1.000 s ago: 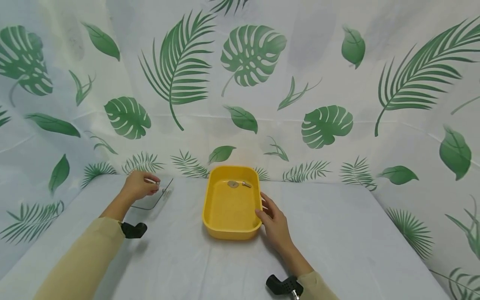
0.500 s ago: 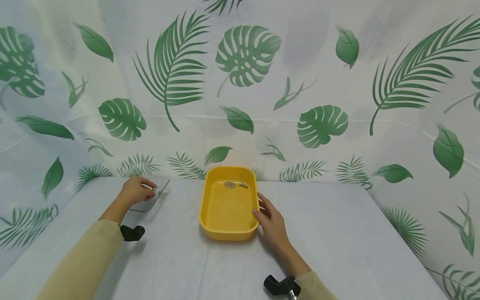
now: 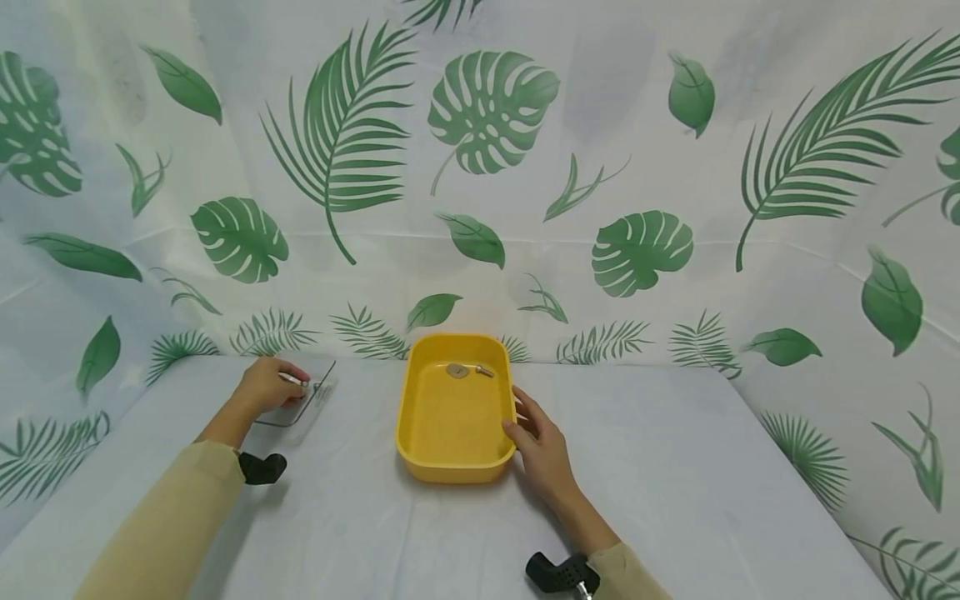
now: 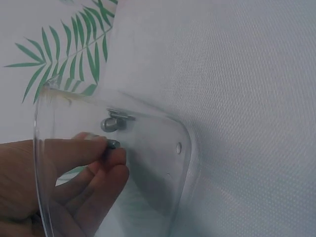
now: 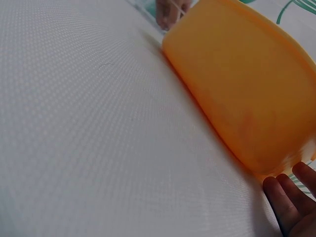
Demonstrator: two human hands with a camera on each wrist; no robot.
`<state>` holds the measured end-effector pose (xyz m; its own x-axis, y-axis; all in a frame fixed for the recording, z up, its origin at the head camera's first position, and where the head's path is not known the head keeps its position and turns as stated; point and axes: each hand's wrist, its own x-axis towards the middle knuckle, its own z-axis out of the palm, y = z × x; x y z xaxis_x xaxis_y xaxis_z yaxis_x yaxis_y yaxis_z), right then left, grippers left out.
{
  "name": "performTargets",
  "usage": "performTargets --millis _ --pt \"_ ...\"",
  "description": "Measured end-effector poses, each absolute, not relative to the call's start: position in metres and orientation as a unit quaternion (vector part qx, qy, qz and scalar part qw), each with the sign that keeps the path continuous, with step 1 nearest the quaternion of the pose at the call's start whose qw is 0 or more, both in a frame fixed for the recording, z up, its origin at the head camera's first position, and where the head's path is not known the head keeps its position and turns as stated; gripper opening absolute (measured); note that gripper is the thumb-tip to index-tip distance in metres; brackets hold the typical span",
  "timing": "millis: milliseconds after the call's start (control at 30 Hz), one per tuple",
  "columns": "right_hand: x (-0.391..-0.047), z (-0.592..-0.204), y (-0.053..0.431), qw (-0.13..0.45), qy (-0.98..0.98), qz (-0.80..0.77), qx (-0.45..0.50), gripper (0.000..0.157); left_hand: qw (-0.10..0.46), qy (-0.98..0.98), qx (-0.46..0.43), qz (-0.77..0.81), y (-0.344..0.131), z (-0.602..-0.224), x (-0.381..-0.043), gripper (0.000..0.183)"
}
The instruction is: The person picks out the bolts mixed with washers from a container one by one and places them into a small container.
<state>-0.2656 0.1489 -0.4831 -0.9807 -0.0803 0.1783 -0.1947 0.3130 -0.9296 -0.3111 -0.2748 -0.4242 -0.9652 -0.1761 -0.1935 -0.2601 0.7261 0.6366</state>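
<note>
My left hand [image 3: 272, 387] reaches into a clear plastic box [image 3: 283, 422] at the left of the table. Thumb and fingers pinch a small metal bolt [image 4: 113, 143], mostly covered by the fingertips. Beside it in the left wrist view lies another metal bolt [image 4: 113, 124] on the box's bottom. At the table's centre stands a yellow tray [image 3: 453, 473]. A round grey washer [image 3: 457, 371] and a bolt [image 3: 484, 371] lie at its far end. My right hand [image 3: 546, 446] holds the tray's right side, thumb over the rim and fingers against the outer wall.
A white cloth [image 3: 660, 467] covers the table. Behind it hangs a white backdrop with green leaves [image 3: 480, 237]. The clear box's upright walls surround the left hand, its dark-looking rim [image 3: 318, 385] standing above the cloth.
The left hand has sunk slightly within the clear box, and the bolt between its fingers shows more plainly. The right hand and tray stay together; the head view has shifted a little.
</note>
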Motion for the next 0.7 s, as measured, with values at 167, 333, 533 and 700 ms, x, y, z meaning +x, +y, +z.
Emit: performTargets --millis 167,333,533,700 --pt "-0.2663 -0.4850 0.1489 0.049 -0.807 0.582 0.086 0.054 0.067 0.928 -0.122 0.347 -0.2738 -0.4237 -0.3111 0.028" --pt "-0.2661 -0.4841 0.1487 0.049 -0.809 0.579 0.086 0.054 0.071 0.930 -0.112 0.344 -0.2739 -0.4237 -0.3118 0.027" --pt "-0.2656 -0.4831 0.1490 0.047 -0.811 0.578 0.083 0.054 0.078 0.932 -0.104 0.337 -0.2758 -0.4240 -0.3141 0.025" --pt "-0.2661 -0.4835 0.1489 0.045 -0.810 0.579 0.083 0.054 0.074 0.934 -0.102 0.335 -0.2756 -0.4240 -0.3142 0.025"
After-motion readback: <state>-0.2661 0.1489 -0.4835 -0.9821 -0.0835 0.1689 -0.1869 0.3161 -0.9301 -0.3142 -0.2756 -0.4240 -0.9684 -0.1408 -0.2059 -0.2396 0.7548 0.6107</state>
